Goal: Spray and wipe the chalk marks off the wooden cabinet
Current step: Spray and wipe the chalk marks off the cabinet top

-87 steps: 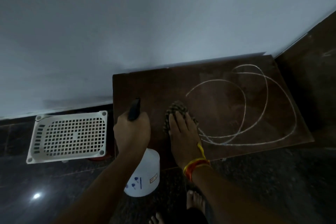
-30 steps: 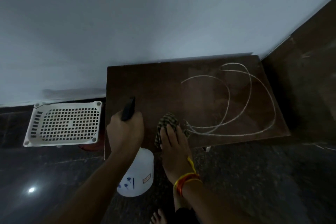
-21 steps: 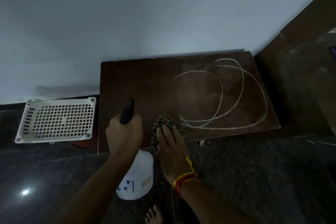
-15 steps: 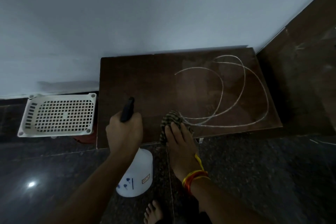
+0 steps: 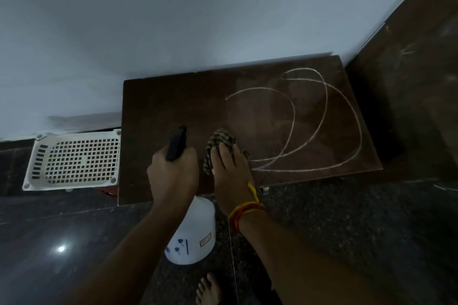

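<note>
The dark wooden cabinet top (image 5: 173, 101) stands against the white wall. White looping chalk marks (image 5: 324, 116) cover its right half; the left half looks bare. My left hand (image 5: 173, 176) grips the black trigger head of a white spray bottle (image 5: 193, 235), held over the cabinet's front edge. With straight fingers, my right hand (image 5: 230, 173) presses a checked cloth (image 5: 219, 140) flat on the cabinet, just left of the chalk loops' near ends.
A white perforated plastic basket (image 5: 74, 161) sits on the floor left of the cabinet. A tall dark wooden panel (image 5: 418, 82) rises on the right. The floor (image 5: 347, 230) is dark polished stone, and my bare foot (image 5: 208, 290) shows at the bottom.
My right hand slid the cloth back and forth near the cabinet's front edge and now sits a little farther in. The left hand kept hold of the bottle.
</note>
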Demonstrator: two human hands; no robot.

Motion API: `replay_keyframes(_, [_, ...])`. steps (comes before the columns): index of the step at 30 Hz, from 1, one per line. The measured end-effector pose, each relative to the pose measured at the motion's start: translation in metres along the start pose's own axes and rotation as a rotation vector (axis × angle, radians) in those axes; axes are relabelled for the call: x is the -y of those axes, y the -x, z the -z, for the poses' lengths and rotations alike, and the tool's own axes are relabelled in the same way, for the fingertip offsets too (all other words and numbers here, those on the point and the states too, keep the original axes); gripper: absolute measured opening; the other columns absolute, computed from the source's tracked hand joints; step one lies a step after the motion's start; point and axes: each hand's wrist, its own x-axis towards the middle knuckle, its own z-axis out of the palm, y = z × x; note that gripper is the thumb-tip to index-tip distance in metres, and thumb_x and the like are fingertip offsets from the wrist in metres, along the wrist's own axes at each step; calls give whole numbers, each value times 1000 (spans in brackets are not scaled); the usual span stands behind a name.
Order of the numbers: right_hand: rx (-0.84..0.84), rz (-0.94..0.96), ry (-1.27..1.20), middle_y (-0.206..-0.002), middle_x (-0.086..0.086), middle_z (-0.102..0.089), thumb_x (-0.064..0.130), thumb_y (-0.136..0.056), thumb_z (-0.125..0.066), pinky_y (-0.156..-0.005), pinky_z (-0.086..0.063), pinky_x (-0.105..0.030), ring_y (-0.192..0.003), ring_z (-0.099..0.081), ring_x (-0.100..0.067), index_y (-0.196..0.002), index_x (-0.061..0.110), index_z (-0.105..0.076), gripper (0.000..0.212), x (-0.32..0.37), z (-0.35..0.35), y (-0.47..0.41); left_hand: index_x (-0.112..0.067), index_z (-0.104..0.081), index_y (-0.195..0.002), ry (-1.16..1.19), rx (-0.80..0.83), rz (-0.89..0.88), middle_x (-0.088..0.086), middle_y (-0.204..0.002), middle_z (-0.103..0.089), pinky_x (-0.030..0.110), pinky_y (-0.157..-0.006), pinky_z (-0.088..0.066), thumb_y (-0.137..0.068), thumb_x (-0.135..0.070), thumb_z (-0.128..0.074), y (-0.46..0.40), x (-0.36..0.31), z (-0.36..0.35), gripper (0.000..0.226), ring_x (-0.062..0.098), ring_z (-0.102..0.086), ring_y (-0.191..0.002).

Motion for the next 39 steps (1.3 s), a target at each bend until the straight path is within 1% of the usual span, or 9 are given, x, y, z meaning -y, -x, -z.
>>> replay_keyframes(4, [-18,37,28,-138,-10,-50,19,-75,-74,-102,-40,-49,-127,-46,-39,-134,13,-49,64,-9,-1,22,-19,-52,-76,0,6,37,7,-73,-59,44,-74,-53,-92,-13,-55,-1,-6,-3,17,23,-56,-67])
replay_keyframes(10, [-31,37,23,-141,-13,-46,21,-88,-57,-102,-38,-53,-129,-42,-42,-137,10,-45,51,-24,1,-31,-17,-54,-78,2,22,28,6,-71,-57,42,-72,-51,-93,-13,-55,-17,-12,-11,15,21,-55,-64])
replay_keyframes(12, [-39,14,18,-142,-13,-45,21,-90,-53,-103,-36,-53,-130,-40,-42,-138,10,-44,50,-25,2,-43,-17,-54,-78,3,31,34,7,-72,-58,45,-74,-53,-92,-14,-55,-21,-13,-13,15,23,-56,-67])
replay_keyframes(15, [-36,-20,16,-143,-13,-43,19,-87,-59,-104,-35,-52,-132,-38,-41,-139,10,-42,55,-20,3,-26,-19,-52,-76,6,32,74,9,-76,-59,51,-81,-55,-92,-15,-55,-23,-16,-14,17,27,-58,-73])
replay_keyframes(20, [-42,0,67,-141,-9,-47,23,-80,-69,-103,-38,-49,-129,-43,-39,-137,13,-45,63,-23,4,8,-24,-47,-73,3,42,105,10,-79,-60,52,-83,-55,-93,-15,-55,-25,-26,-20,23,29,-59,-75])
replay_keyframes(25, [-41,-37,32,-143,-11,-43,21,-89,-57,-106,-36,-53,-132,-37,-41,-139,12,-42,53,-27,0,-49,-25,-48,-76,-10,57,100,11,-83,-63,52,-83,-55,-94,-16,-55,-35,-28,-25,21,28,-61,-76])
replay_keyframes(30, [-49,-44,21,-146,-14,-39,19,-92,-52,-109,-27,-52,-135,-31,-42,-141,10,-40,50,-38,8,-106,-21,-54,-79,-12,94,77,14,-80,-62,55,-79,-56,-91,-15,-55,-39,-26,-30,13,30,-58,-71])
replay_keyframes(36, [-85,-43,62,-142,-12,-45,21,-90,-54,-106,-36,-51,-132,-38,-40,-137,12,-44,49,-34,4,-51,-22,-50,-77,-2,95,119,12,-81,-62,53,-83,-55,-93,-15,-55,-47,-37,-32,18,29,-60,-75])
replay_keyframes(39, [-92,-24,82,-141,-12,-46,22,-89,-57,-104,-35,-51,-131,-40,-40,-136,13,-45,50,-39,3,-62,-21,-51,-78,-2,95,115,12,-80,-61,53,-81,-56,-93,-15,-55,-54,-42,-32,16,28,-58,-72])
